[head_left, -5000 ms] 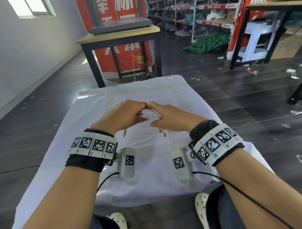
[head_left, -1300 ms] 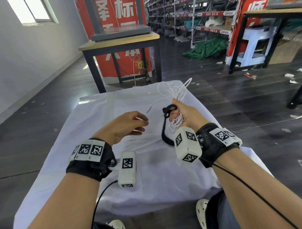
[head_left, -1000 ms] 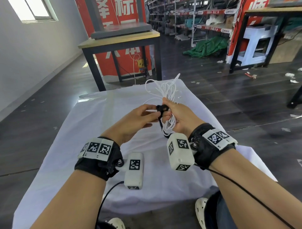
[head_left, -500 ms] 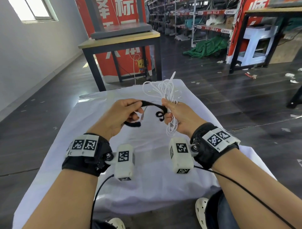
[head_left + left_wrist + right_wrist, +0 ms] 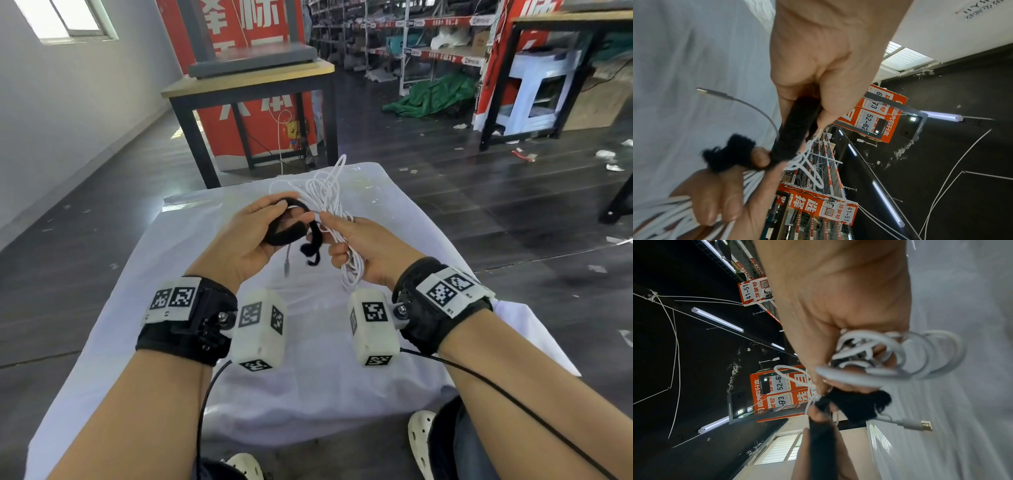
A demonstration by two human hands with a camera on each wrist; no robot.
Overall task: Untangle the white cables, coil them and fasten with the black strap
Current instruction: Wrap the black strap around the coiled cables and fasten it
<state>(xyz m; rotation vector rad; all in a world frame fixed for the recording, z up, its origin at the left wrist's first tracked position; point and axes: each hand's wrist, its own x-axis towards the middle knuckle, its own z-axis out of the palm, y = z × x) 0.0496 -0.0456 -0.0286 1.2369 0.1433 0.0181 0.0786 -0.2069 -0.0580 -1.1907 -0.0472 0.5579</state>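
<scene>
Above the white-covered table (image 5: 325,383) my right hand (image 5: 349,240) grips a bunch of coiled white cables (image 5: 325,195), whose loops stick up past the fingers and hang below the fist. A plug end (image 5: 287,265) dangles between my hands. My left hand (image 5: 270,226) grips one end of the black strap (image 5: 291,233). The strap arches over to the bundle, where its frayed other end (image 5: 313,251) hangs beside my right fingers. In the left wrist view the strap (image 5: 795,131) runs from my left fingers to the cables (image 5: 809,168). The right wrist view shows the cables (image 5: 890,356) in my fist and the strap (image 5: 855,404) beside them.
A dark-framed table (image 5: 253,85) with a grey slab stands beyond the covered table, before a red banner. Shelving, a green tarp (image 5: 435,97) and a white stool (image 5: 537,89) lie at the back right. My feet in white shoes (image 5: 419,442) show below the near edge.
Five seconds ago both hands held the cable bundle. Then the right hand raised it with the strap hanging, and the left hand took the strap's free end and now draws it left, arching.
</scene>
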